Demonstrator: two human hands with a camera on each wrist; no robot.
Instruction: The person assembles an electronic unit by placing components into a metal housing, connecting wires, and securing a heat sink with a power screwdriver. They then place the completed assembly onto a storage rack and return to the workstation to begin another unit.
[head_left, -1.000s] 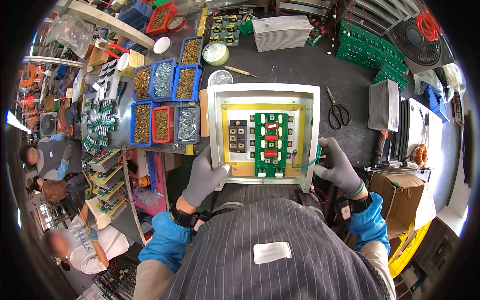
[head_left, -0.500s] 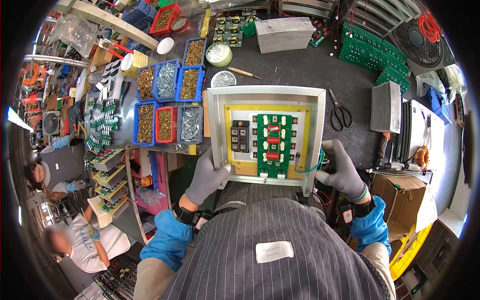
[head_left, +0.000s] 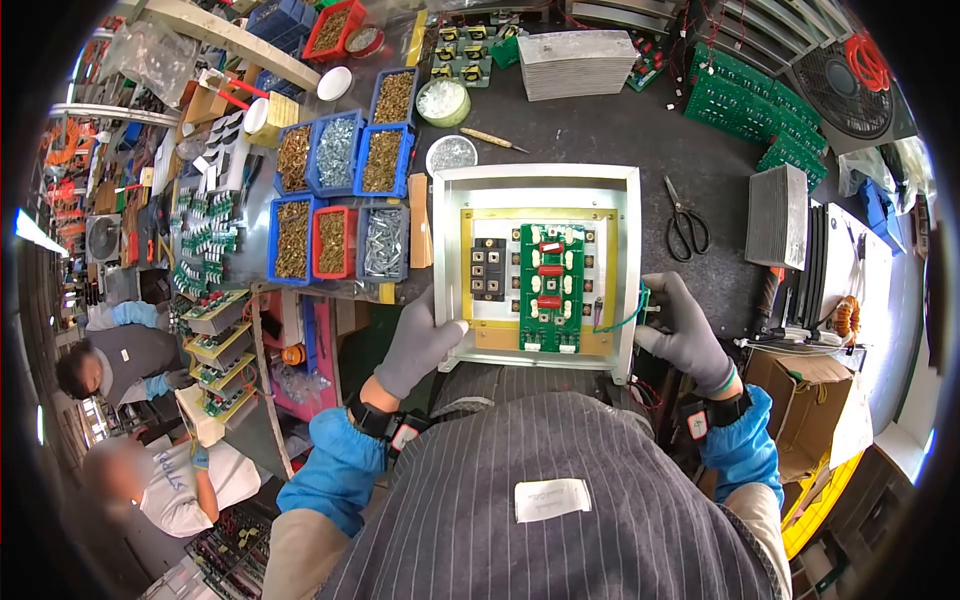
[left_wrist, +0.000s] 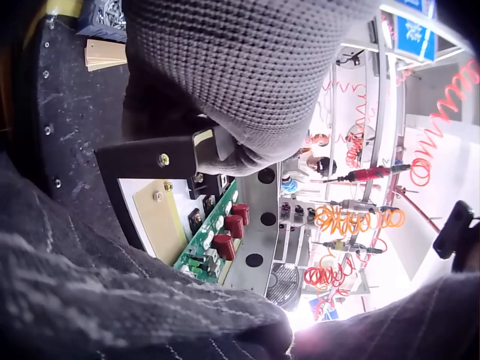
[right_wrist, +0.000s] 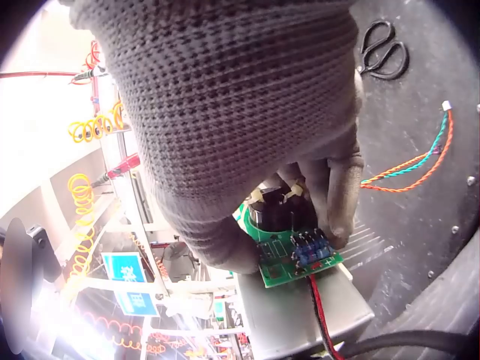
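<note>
A white metal case (head_left: 632, 220) stands in front of me, open side up. In it, a green circuit board (head_left: 532, 300) with red and white components lies beside a black terminal block (head_left: 478, 285), on a plate with a yellow border. My gloved left hand (head_left: 418, 345) grips the case's near left wall, thumb over the edge. On the outer right side, my gloved right hand (head_left: 688, 335) pinches a small green board (right_wrist: 296, 259) between thumb and fingers. That board carries a black round part (right_wrist: 274, 214) and a red-black wire; it sits against the metal.
Blue and red bins (head_left: 333, 243) of screws and metal parts stand at the left. Black scissors (head_left: 686, 230) lie right of the case, a screwdriver (head_left: 495, 140) behind it. Stacked metal plates (head_left: 577, 65) and green boards (head_left: 740, 95) lie further back. Two people work at the far left.
The case has tilted slightly, its right wall showing at a different angle, and has shifted a little in view. Both hands keep their places on it. People at the far left have moved.
</note>
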